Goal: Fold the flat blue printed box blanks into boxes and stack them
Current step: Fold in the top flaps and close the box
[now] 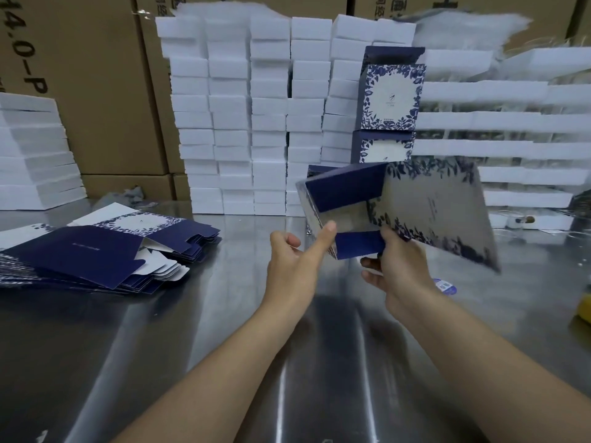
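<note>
Head view: at centre right both hands work on a half-folded box [415, 199], motion-blurred and held above the steel table [224, 330]. The right hand [396, 266] grips its lower blue flap. The left hand [292, 260] sets its thumb against the near edge, fingers curled; whether it grips, I cannot tell. Two finished boxes [391, 97] stand stacked above, right of centre. A thick pile of flat blanks [105, 254] waits at left, so most of the job looks undone
</note>
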